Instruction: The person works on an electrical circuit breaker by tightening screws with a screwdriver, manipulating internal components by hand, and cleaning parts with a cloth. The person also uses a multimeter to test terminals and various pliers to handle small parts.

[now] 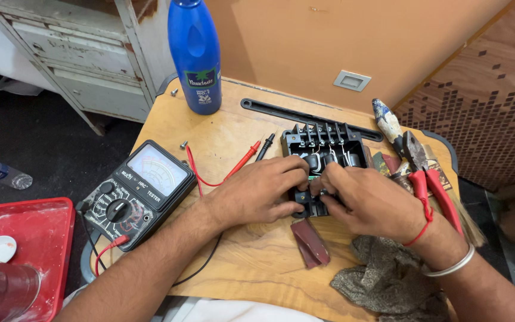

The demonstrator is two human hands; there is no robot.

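A black electrical unit (324, 144) with a row of screw terminals and coils lies on a wooden table (245, 256). My left hand (263, 192) grips its near left side, fingers curled against the casing. My right hand (368, 200) holds the near right side, fingertips pressed into the middle of the unit. The two hands almost touch over it. An analog multimeter (135, 192) rests to the left, its red probe (242, 161) and black probe (264, 147) lying just beside my left hand.
A blue plastic bottle (196, 55) stands at the back. Red-handled pliers (424, 173) and a brush lie on the right, a patterned cloth (388, 280) and a dark red strip (310, 241) in front. A long black bar (293, 112) sits behind. A red tray (37, 238) is lower left.
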